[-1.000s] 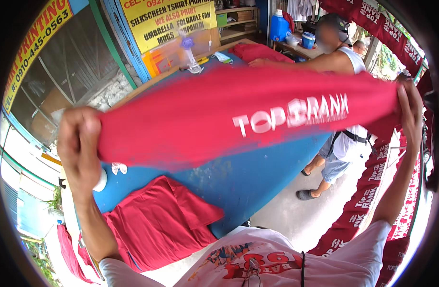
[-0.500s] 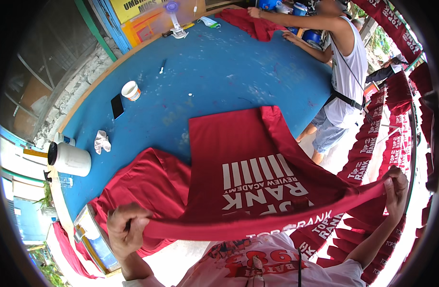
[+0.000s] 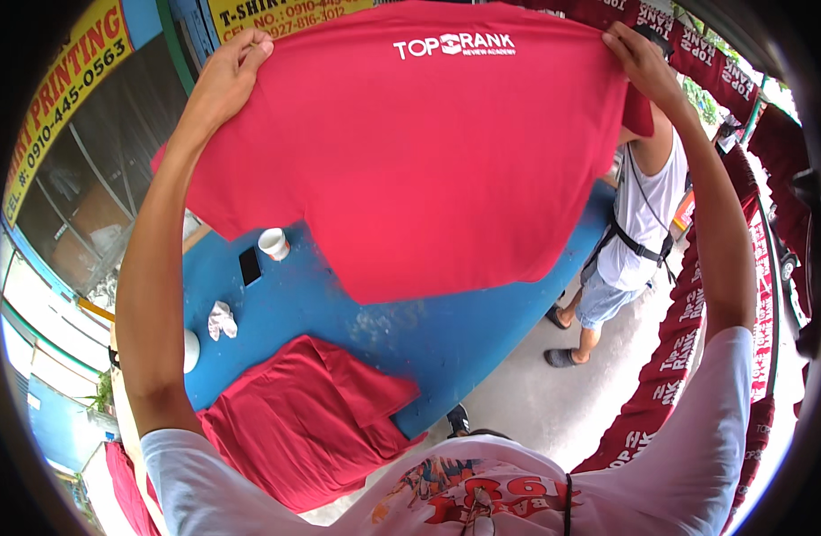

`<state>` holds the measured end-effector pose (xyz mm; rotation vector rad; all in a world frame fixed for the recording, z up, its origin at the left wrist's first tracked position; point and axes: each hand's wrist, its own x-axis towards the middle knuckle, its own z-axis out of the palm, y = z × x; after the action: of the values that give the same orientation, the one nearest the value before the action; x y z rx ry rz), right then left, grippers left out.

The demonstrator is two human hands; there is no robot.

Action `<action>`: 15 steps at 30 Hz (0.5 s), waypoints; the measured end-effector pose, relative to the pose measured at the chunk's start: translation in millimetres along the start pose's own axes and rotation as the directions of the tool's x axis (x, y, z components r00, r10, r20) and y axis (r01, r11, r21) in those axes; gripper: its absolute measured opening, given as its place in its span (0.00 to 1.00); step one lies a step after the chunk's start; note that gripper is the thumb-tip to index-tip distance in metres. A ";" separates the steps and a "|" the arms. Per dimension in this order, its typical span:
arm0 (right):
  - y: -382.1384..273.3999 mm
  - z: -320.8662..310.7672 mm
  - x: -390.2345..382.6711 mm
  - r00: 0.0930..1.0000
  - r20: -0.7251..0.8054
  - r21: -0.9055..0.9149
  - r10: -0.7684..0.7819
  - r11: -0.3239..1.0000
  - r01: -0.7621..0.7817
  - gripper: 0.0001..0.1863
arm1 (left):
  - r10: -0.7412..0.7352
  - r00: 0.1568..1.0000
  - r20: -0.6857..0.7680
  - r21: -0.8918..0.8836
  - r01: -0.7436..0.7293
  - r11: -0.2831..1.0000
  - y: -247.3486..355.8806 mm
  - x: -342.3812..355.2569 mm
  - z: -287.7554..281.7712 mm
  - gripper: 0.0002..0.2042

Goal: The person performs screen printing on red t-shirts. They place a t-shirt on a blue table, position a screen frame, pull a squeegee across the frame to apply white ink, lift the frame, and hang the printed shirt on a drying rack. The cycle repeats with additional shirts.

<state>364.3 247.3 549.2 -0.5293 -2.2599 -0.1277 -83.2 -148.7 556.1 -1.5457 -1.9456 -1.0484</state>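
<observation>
Both hands (image 3: 231, 73) (image 3: 647, 68) high, pinched; arms (image 3: 151, 295) (image 3: 721, 223) apart

Red T-shirt (image 3: 446, 170): white lettering with small emblem set high across upper part, right way up. Upper edge stretched between left hand (image 3: 233, 70) and right hand (image 3: 645, 62), gripped near shoulders. Cloth spread wide, nearly smooth; sleeves drooping at both sides. Body hanging over blue table (image 3: 455, 335), screening much of far edge.

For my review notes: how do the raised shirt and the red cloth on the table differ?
The shirt is spread between the left hand and right hand; the cloth lies creased on the table. The shirt shows white print; the cloth shows none. Both are red.
</observation>
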 end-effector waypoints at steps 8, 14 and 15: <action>-70.4 -97.6 -1.4 0.895 -0.399 -0.179 -0.198 0.974 0.136 0.17 | 0.228 0.947 -0.228 0.038 -0.225 0.974 14.1 39.6 -98.9 0.15; -86.5 -126.5 -117.7 0.965 -0.246 0.036 -0.093 0.994 0.105 0.19 | 0.150 0.953 -0.262 0.020 -0.150 0.988 59.0 -98.1 -109.4 0.15; -89.2 -131.5 -145.5 0.971 -0.218 -0.049 -0.094 0.995 0.085 0.17 | 0.175 0.955 -0.238 0.013 -0.177 0.984 66.7 -130.4 -108.8 0.14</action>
<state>504.7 84.2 539.1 -0.4124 -2.0678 -0.2642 4.3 -308.5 546.5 -1.4901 -1.6127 -1.1104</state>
